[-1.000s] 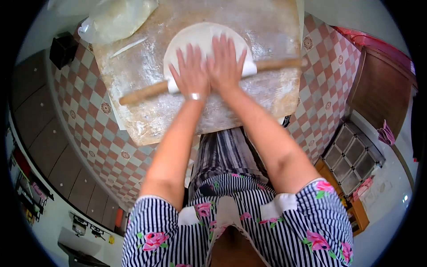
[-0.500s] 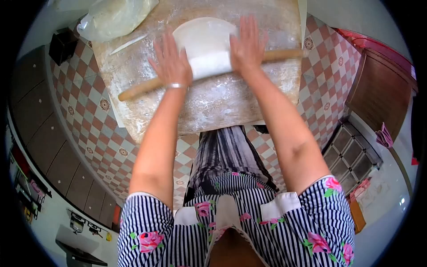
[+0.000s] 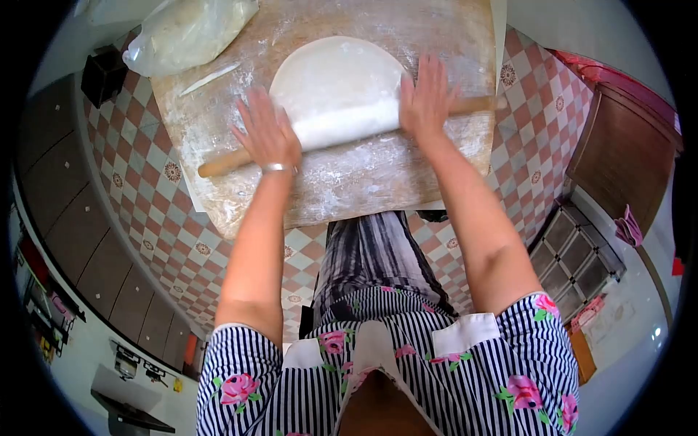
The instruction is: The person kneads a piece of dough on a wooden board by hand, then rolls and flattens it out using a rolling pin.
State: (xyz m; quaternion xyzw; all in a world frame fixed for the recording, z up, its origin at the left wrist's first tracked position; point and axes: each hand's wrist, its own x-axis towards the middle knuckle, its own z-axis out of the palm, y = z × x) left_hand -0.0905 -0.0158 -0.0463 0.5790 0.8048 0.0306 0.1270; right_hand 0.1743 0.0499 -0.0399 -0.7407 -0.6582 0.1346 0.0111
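A pale sheet of dough (image 3: 338, 76) lies on a floury wooden board (image 3: 356, 185), its near part wrapped around a long wooden rolling pin (image 3: 222, 163). The pin is tilted, its right end farther from me. My left hand (image 3: 269, 131) rests on the pin just left of the rolled dough, fingers stretched out and a bracelet at the wrist. On the other side, my right hand (image 3: 427, 100) presses on the pin at the right edge of the roll, palm down with fingers stretched out. Both hands are slightly blurred.
A clear plastic bag (image 3: 190, 36) lies at the board's far left corner, with a thin white strip (image 3: 209, 78) near it. The board's near edge is just in front of my body. A dark box (image 3: 103, 75) stands on the tiled floor to the left.
Both hands and the rolling pin have come nearer to me, and the hands are farther apart. More of the dough sheet shows flat, and the rolled part looks wider.
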